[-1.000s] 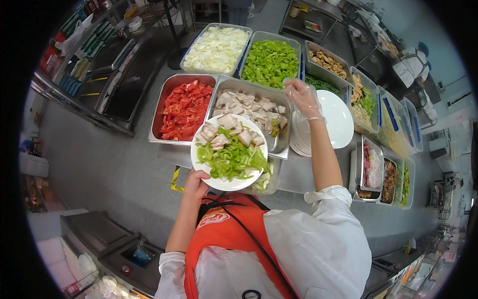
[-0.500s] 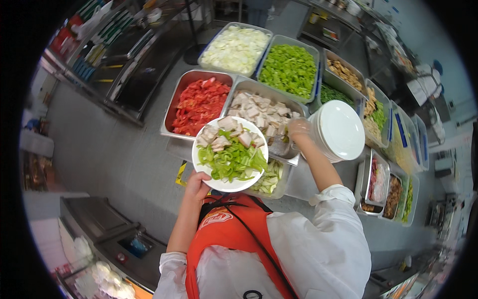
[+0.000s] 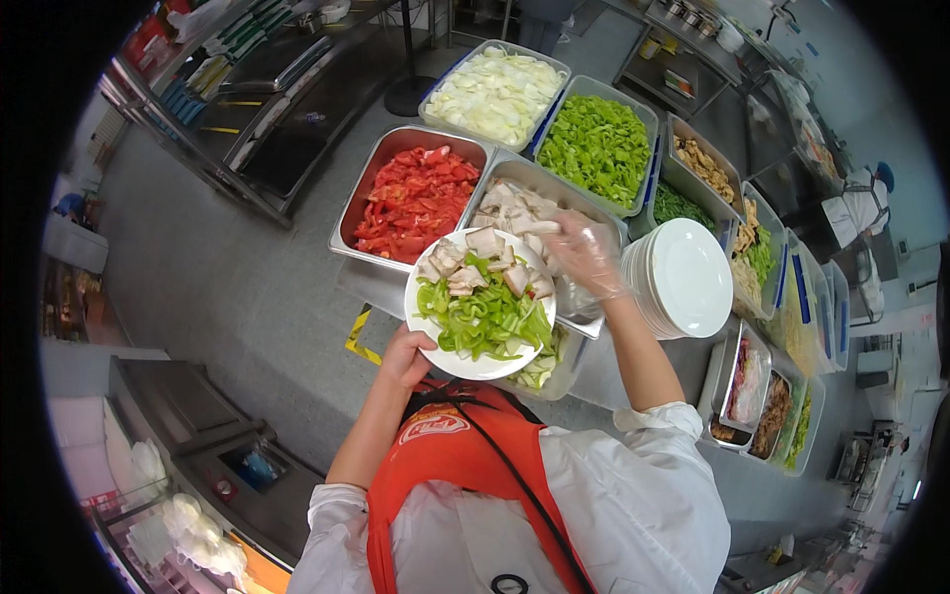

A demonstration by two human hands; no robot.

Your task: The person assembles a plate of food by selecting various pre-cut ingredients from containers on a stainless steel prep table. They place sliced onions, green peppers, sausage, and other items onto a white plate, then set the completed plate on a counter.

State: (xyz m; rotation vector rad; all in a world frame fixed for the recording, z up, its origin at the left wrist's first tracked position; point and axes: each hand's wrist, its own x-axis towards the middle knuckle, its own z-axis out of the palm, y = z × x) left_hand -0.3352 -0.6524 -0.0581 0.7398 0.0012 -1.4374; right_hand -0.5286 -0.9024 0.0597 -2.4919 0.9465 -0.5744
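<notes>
My left hand [image 3: 406, 358] grips the near left rim of a white plate [image 3: 487, 368]. Chopped green pepper [image 3: 483, 322] covers the plate's near part, with pale meat pieces [image 3: 465, 279] at its far side. Inside a clear plastic glove, my right hand [image 3: 584, 259] is above the far right rim of the plate, over a steel pan [image 3: 606, 220] of the same cooked meat. Its fingers are pinched around what looks like a pale piece of meat [image 3: 537, 227], slightly blurred. The plate partly covers the pan's near left corner.
Left of the meat is a steel pan of cut tomatoes [image 3: 416, 203]. Tubs of sliced onion [image 3: 495, 94] and chopped green pepper [image 3: 599, 148] stand behind. A stack of white plates [image 3: 688, 277] rises beside my right forearm, with several more food containers [image 3: 757, 386] farther right.
My right hand has come up from the near right part of the meat pan and moved left toward the plate. The plate remains in my left hand.
</notes>
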